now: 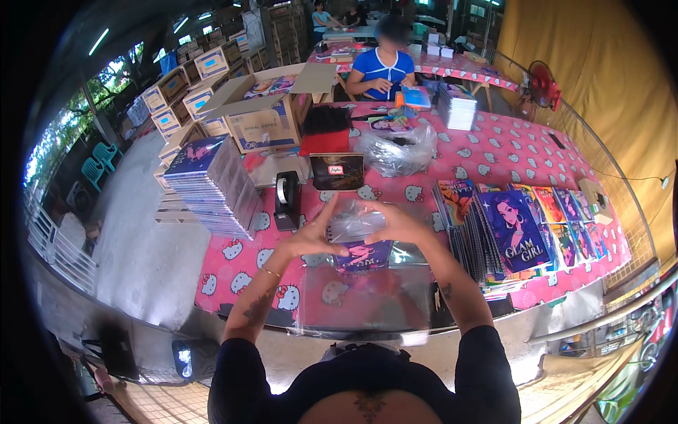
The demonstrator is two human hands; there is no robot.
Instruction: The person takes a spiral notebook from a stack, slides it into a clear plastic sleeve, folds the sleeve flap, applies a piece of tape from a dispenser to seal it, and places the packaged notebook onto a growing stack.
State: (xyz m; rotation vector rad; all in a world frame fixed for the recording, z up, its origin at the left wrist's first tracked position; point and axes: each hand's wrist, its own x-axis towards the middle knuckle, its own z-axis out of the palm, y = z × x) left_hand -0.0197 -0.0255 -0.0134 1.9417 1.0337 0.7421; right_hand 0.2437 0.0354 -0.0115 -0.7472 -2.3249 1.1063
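Observation:
A purple spiral notebook [364, 257] with a girl on its cover stands in a clear plastic bag [355, 220] in front of me. My left hand [316, 234] curves around its left side, thumb across the front and index finger up along the plastic. From the right, my right hand [400, 225] grips the bag's upper part, fingers bent over the plastic. Flat clear plastic sheets [364, 300] lie below at the table's near edge. A black tape dispenser [286, 201] stands left of my hands, and a dark pouch-like item [337, 172] with a small label lies beyond them.
A tall notebook stack [212, 185] rises at left; rows of notebooks [514, 230] lie at right. Beyond are an open carton [265, 124], a crumpled plastic bundle [397, 150] and a co-worker in blue [383, 67] handling notebooks. The pink patterned tablecloth [494, 157] covers the table.

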